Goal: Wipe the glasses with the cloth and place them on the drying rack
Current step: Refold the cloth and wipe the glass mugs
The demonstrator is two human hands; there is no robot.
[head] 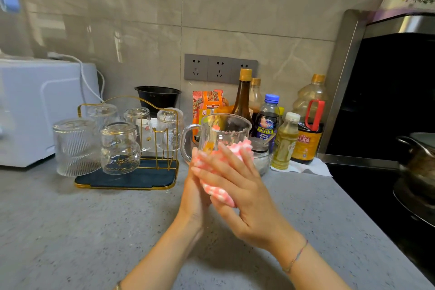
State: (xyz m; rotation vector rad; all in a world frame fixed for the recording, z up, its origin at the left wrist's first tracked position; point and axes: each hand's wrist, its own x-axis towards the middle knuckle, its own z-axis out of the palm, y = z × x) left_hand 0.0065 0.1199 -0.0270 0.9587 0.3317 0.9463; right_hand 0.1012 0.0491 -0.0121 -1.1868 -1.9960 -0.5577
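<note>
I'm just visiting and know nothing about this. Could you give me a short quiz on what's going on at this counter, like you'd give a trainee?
1. True or false: the glass mug is already on the drying rack.
2. The cloth is: A blue, B pink and white, C green.
3. Which way up do the glasses on the rack stand?
Key: 1 false, the left hand holds it off the rack; 2 B; 3 upside down.

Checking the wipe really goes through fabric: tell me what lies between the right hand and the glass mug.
In the head view, the pink checked cloth lies between the right hand and the glass mug.
</note>
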